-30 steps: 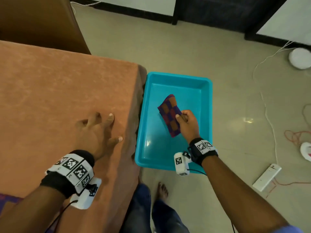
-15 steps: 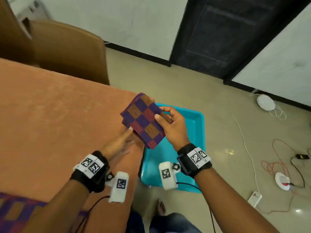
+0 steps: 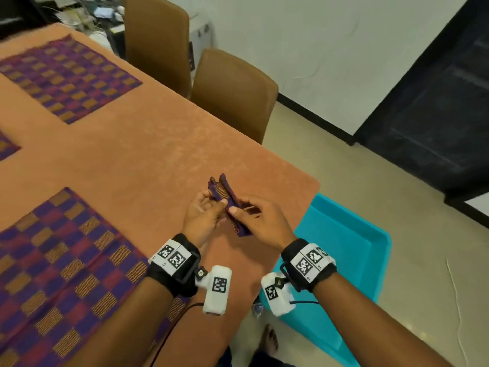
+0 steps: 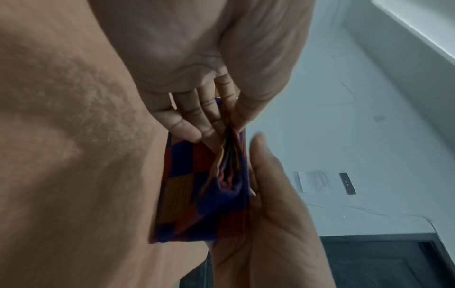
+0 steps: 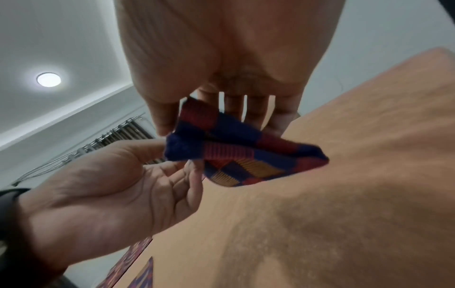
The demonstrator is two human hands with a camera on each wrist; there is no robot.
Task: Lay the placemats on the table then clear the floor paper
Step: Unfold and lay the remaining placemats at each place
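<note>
Left hand (image 3: 203, 217) pinching one side of the folded placemat (image 3: 225, 193), right hand (image 3: 260, 221) gripping the other, thumbs on top. Held edge-up between both hands, just above the bare corner of the surface (image 3: 164, 160), long axis pointing away from the body. Likely next: pulling apart to unfold. Two laid placemats (image 3: 66, 75) further left; blue tub (image 3: 344, 250) on the floor to the right.

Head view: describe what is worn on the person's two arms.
Each bare forearm carries a black wrist strap topped with white plates of black square-code markers. A white camera block, also marked, hangs from each strap, trailing a thin black cable. No sleeves show.
</note>
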